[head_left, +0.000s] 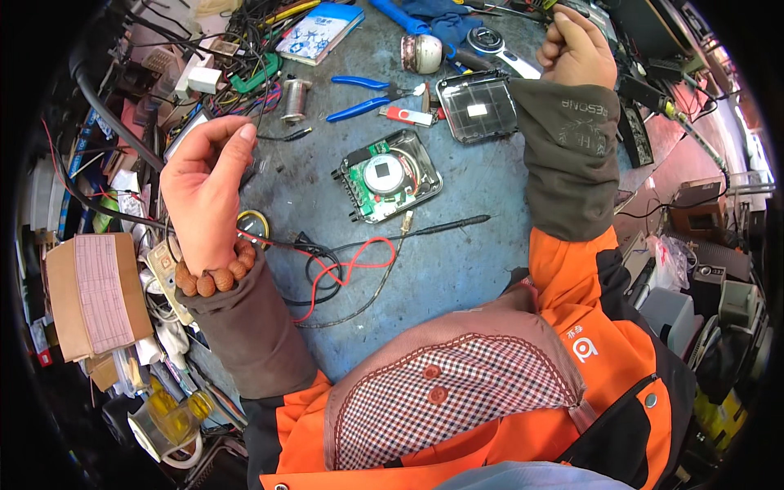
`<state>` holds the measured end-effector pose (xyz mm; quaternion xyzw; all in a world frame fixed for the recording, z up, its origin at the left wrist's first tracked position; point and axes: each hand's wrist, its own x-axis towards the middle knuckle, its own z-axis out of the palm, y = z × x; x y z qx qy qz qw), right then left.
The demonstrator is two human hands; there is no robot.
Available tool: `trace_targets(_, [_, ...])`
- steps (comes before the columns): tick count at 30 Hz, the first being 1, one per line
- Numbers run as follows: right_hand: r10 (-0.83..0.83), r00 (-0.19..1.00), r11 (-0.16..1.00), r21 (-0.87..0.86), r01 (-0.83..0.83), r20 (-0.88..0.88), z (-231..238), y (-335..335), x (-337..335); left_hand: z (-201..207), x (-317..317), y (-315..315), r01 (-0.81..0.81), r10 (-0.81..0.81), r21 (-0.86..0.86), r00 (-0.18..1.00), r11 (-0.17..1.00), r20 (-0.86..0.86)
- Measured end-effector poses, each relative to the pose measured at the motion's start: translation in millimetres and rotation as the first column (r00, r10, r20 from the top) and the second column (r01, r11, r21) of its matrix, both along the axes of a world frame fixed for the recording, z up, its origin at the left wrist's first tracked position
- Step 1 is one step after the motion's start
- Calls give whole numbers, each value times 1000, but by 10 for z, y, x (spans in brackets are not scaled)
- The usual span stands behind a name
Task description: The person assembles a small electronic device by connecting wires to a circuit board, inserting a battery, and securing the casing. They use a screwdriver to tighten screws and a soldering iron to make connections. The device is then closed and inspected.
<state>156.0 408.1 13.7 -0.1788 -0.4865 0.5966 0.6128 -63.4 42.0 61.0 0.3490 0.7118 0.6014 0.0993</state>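
Checked apron (457, 392) is seen closest. Left hand (206, 184) is raised, half-curled, its hold unclear. Circuit board (359, 175) is encased mid-surface (457, 269). Right hand (578, 51) is stretched forward, fingers curled; whether anything is gripped cannot be told.

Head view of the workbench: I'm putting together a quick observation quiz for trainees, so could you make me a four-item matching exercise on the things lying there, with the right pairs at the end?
Things:
1. circuit board
2. pliers
3. USB stick
4. spool of wire

Colours and places:
A. red and white
B. silvery, left of the pliers
C. green, set in an open case
D. blue-handled

Right pairs: 1-C, 2-D, 3-A, 4-B.
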Motion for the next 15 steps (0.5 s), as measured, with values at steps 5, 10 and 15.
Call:
trace_targets(5, [-82,994,984,-154,92,71,-15,135,99,-19,18,25,6,-6,-18,1000,1000,3])
trace_targets(10, [-6,920,1000,-9,10,393,-104,158,28,-12,-1,-16,-4,3,-10,1000,1000,-22])
trace_targets(15, [-366,613,817,557,-149,701,-405,-189,-370,10,-8,4,-3,2,-18,1000,1000,-24])
